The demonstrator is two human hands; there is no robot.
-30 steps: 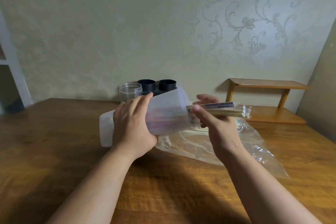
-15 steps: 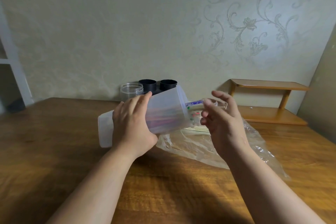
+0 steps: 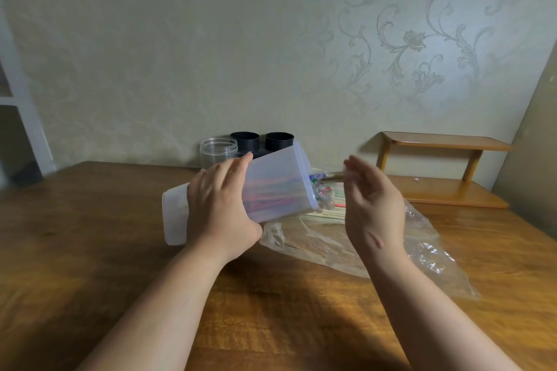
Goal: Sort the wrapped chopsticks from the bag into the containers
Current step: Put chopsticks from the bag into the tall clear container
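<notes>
Right grip (image 3: 373, 208) withdrawing empty; wrapped chopsticks (image 3: 323, 194) now sitting inside the tilted translucent container (image 3: 280, 172).
Left grip (image 3: 223, 208) is clasping the container; the right is hanging open beside its mouth; more are waiting in the plastic bag (image 3: 422, 238).

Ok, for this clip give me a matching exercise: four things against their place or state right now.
1. left hand
2. right hand
3. plastic bag
4. clear jar

A. lies on the table
B. grips the tilted translucent container
C. stands upright beside the black cups
D. open, holds nothing

Pairs: 1-B, 2-D, 3-A, 4-C.
</notes>
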